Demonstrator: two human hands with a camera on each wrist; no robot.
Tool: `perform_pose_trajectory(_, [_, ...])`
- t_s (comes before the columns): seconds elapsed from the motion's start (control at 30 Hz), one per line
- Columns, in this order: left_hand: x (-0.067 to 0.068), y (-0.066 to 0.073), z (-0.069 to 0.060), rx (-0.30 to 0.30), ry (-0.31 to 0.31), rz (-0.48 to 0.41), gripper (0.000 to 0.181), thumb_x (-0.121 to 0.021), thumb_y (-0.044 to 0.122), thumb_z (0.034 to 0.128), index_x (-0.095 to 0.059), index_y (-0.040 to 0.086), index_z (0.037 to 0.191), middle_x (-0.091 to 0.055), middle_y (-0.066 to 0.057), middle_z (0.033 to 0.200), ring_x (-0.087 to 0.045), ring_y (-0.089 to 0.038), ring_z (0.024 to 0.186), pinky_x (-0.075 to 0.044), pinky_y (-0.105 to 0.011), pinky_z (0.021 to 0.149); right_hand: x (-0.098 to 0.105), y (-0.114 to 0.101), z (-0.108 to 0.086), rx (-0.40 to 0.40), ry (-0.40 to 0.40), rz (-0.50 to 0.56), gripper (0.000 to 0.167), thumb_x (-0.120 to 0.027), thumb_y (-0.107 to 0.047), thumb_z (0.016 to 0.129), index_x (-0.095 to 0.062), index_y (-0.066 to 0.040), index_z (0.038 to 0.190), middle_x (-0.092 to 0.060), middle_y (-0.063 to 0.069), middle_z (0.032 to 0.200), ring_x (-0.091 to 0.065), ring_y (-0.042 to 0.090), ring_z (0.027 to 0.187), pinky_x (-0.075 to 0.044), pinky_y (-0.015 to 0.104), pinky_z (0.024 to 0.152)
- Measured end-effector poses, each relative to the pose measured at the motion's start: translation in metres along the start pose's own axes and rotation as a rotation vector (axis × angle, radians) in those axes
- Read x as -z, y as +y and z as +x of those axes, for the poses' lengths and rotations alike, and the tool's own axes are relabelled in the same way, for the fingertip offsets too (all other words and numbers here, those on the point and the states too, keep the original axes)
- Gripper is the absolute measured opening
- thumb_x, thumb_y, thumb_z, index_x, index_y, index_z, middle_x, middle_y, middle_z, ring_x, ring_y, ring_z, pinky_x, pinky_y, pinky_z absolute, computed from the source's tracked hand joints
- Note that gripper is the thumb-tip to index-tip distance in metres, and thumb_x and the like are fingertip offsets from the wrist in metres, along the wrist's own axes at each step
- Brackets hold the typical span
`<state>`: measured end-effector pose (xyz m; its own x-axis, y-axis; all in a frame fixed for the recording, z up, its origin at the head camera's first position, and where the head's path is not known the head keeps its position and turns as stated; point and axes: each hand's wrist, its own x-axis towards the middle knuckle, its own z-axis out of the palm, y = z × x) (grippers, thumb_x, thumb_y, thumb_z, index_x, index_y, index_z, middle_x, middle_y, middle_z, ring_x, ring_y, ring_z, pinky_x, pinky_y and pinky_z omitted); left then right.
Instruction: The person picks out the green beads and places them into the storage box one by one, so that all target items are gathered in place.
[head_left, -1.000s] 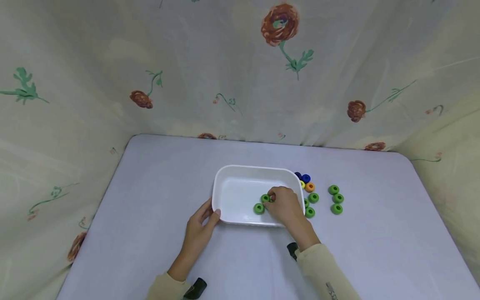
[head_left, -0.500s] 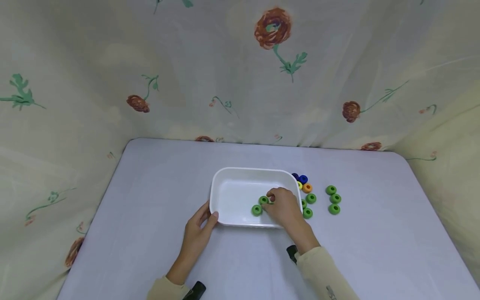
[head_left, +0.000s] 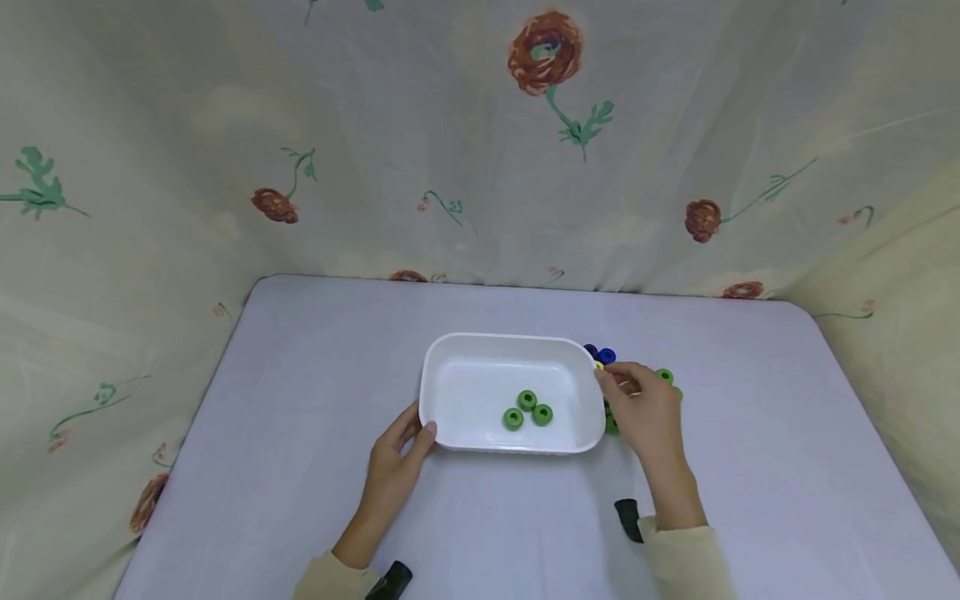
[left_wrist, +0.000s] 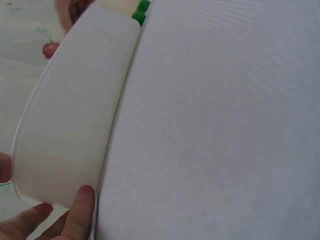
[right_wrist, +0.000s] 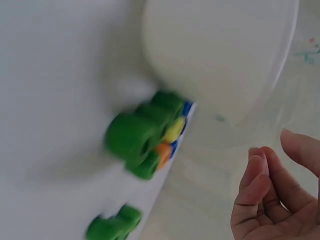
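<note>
A white rectangular tray (head_left: 517,337) lies on the table, with three green beads (head_left: 542,414) inside, each with a hole in its middle. My left hand (head_left: 393,462) holds the tray's near left corner, its thumb at the rim and the fingers against the wall. Just past the tray's right end, my right hand (head_left: 651,412) hovers over loose beads, partly hiding them. In the right wrist view, its thumb stands apart from the bent fingers, with nothing between them. Below it lies a cluster of green beads (right_wrist: 130,135), with an orange bead (right_wrist: 163,152) and a yellow bead (right_wrist: 174,130).
Dark blue beads (head_left: 607,356) sit by the tray's upper right corner. Farther right, more green beads (head_left: 664,377) show from behind the right hand. A white cloth covers the table (head_left: 337,333), and a flowered curtain (head_left: 360,125) hangs behind and at both sides.
The right hand has let go of a green bead beside the other two in the tray, then lifted and moved right, over the loose beads. The left hand stays on the tray.
</note>
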<state>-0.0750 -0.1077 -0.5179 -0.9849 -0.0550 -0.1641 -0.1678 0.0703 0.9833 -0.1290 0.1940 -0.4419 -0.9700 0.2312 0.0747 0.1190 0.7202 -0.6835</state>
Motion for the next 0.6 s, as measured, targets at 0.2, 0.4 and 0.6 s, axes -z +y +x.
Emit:
perform_pose_trajectory(0.2, [0.0, 0.0, -0.001, -0.007, 0.0, 0.006, 0.056, -0.06, 0.024, 0.1018, -0.042, 0.007, 0.152, -0.044, -0.018, 0.155, -0.05, -0.032, 0.14, -0.058, -0.023, 0.101, 0.008, 0.031, -0.007, -0.09, -0.007, -0.058, 0.039, -0.067, -0.038, 0.096, -0.073, -0.005, 0.115, -0.074, 0.016, 0.103, -0.066, 0.029, 0.096, -0.05, 0.021, 0.069])
perform_pose_trajectory(0.4, [-0.001, 0.001, -0.001, -0.006, 0.0, 0.014, 0.055, -0.059, 0.022, 0.1021, -0.042, 0.007, 0.152, -0.044, -0.019, 0.155, -0.05, -0.033, 0.14, -0.058, -0.023, 0.101, 0.003, 0.052, -0.014, -0.148, -0.041, -0.067, 0.042, -0.071, -0.035, 0.093, -0.07, -0.003, 0.12, -0.073, 0.016, 0.105, -0.065, 0.029, 0.098, -0.05, 0.021, 0.072])
perform_pose_trajectory(0.6, [-0.001, 0.001, -0.001, -0.005, 0.001, 0.012, 0.056, -0.059, 0.023, 0.1021, -0.041, 0.006, 0.152, -0.044, -0.019, 0.155, -0.049, -0.033, 0.141, -0.057, -0.023, 0.102, 0.001, 0.059, -0.017, -0.185, -0.099, -0.078, 0.048, -0.074, -0.034, 0.091, -0.066, -0.003, 0.127, -0.071, 0.018, 0.112, -0.063, 0.031, 0.103, -0.055, 0.03, 0.075])
